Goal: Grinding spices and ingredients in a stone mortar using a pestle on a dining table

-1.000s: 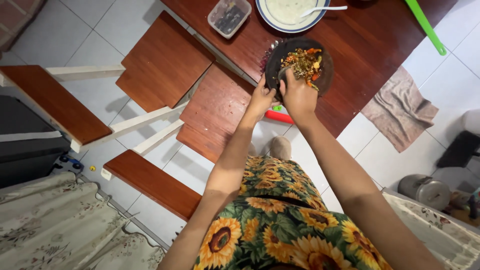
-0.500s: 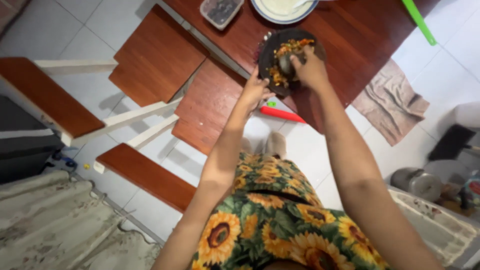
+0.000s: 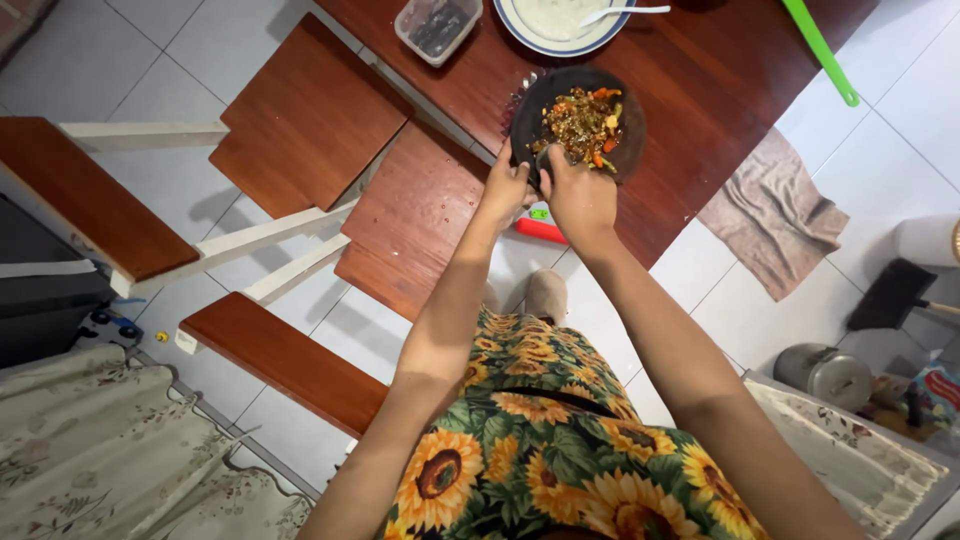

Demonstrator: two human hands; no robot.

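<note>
A round black stone mortar (image 3: 625, 150) sits near the corner of a dark red wooden table (image 3: 720, 70). It holds a coarse mash of chillies (image 3: 582, 122), brown, red, orange and green. My left hand (image 3: 508, 185) grips the mortar's near left rim. My right hand (image 3: 578, 195) is closed around a dark stone pestle at the mortar's near edge; only the pestle's tip shows beside my fingers.
Behind the mortar stand a blue-rimmed plate (image 3: 520, 30) with a white spoon (image 3: 620, 12) and a clear plastic box (image 3: 435, 27). A green stick (image 3: 820, 50) lies at the table's right. Two wooden chairs (image 3: 310, 120) stand left; a cloth (image 3: 775, 215) and a metal pot (image 3: 828, 375) are on the floor.
My right hand has pulled the pestle back from the middle of the mortar to its near edge, uncovering the mash. My left hand stays on the rim.
</note>
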